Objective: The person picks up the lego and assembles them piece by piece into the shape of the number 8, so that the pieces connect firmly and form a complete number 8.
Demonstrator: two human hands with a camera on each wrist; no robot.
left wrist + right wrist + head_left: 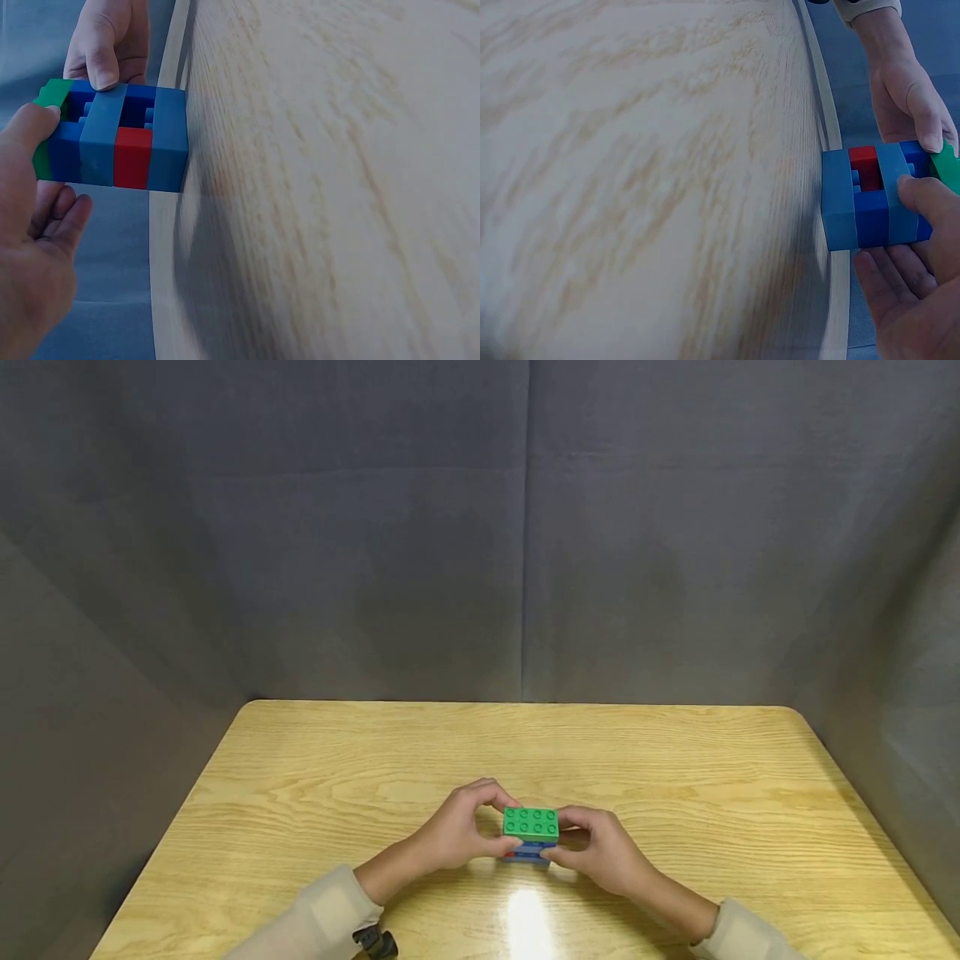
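Note:
A stack of toy building bricks stands on the table between both hands. Its top is a green brick [531, 825] with studs upward, looking slightly tilted in the right wrist view. Beneath come dark blue bricks [65, 150], a light blue brick [101, 142], a layer with a red brick [133, 157] and a dark blue brick [871, 221], and a light blue brick [166, 139] at the bottom. Gaps show within two layers. My left hand [453, 835] pinches the green brick's end. Lower down, my right hand [611, 852] grips the stack, its thumb on the middle light blue brick.
The wooden table [337, 752] has rounded far corners. Dark grey curtains [375, 568] hang behind it and along both sides. A small black object [377, 942] sits by the left sleeve cuff. A bright light reflection lies on the tabletop in front of the stack.

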